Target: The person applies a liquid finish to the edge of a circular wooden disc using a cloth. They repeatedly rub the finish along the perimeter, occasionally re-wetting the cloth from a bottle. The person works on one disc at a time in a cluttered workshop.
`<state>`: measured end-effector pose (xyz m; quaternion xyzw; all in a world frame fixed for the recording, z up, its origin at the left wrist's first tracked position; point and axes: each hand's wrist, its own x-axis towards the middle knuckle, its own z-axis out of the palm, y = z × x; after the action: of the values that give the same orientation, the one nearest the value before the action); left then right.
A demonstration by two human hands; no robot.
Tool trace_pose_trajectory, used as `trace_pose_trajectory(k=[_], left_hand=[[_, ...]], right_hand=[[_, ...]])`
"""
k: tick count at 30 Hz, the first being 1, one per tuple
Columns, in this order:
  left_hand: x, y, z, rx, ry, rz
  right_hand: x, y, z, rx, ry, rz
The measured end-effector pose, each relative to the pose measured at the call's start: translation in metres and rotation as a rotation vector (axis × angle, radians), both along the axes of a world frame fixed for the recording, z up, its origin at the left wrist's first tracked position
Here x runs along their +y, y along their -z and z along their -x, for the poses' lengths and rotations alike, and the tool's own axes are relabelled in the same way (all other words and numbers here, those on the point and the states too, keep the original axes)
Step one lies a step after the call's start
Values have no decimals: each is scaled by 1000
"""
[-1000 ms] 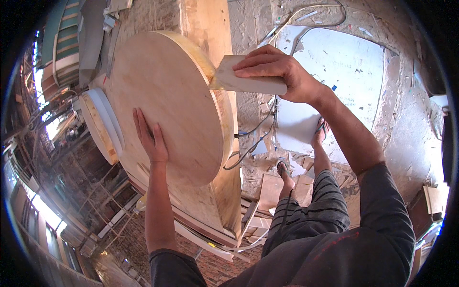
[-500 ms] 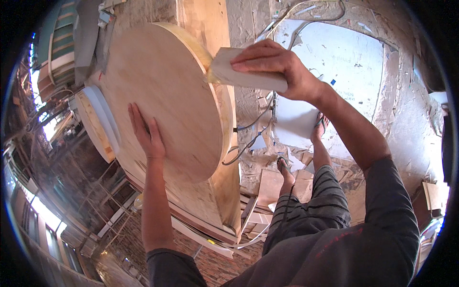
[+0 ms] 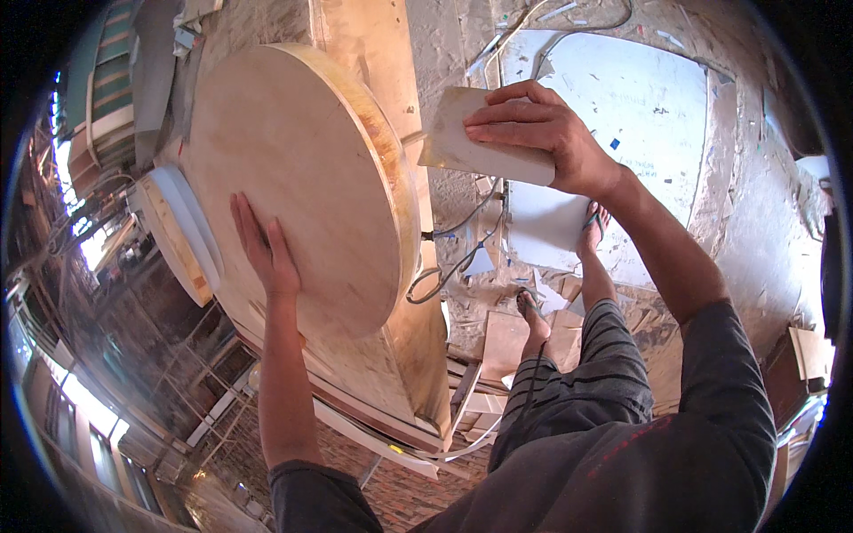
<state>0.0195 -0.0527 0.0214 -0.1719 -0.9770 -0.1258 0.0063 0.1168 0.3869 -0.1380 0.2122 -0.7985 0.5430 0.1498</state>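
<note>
A large round wooden disc (image 3: 302, 151) lies on a wooden workbench (image 3: 378, 40), its thick rim (image 3: 378, 133) yellowish with a brown-stained stretch. Flat on the disc's lower left part rests my left hand (image 3: 271, 258), fingers stretched out. My right hand (image 3: 555, 133) grips a flat, pale rectangular piece (image 3: 449, 133) with a yellowish smear along its edge; its exact kind does not show. That piece is held a little to the right of the rim, apart from it. Thumb and palm of the right hand are partly hidden.
Left of the disc stands another curved piece with a white band (image 3: 191, 222). Loose cables (image 3: 462, 266) hang by the bench's right side. A white sheet (image 3: 657, 115) and wood offcuts (image 3: 502, 342) lie on the floor near my sandalled feet (image 3: 593, 229).
My right hand has moved right with the pale piece, from against the rim to a short gap away. More of the rim's brown stain shows. My left hand stays on the disc.
</note>
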Motion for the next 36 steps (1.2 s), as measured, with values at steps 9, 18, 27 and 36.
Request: trace_pose_trajectory(k=[9, 18, 27, 36], left_hand=[[-4, 3, 2, 17, 22, -16], [-4, 4, 3, 22, 30, -28], [-6, 4, 4, 19, 56, 0], [-11, 6, 3, 50, 72, -77]], right_hand=[[-27, -17, -6, 130, 25, 8], [-31, -26, 23, 151, -7, 152], [-33, 0, -33, 166, 61, -102], [-53, -19, -60, 268, 149, -105]])
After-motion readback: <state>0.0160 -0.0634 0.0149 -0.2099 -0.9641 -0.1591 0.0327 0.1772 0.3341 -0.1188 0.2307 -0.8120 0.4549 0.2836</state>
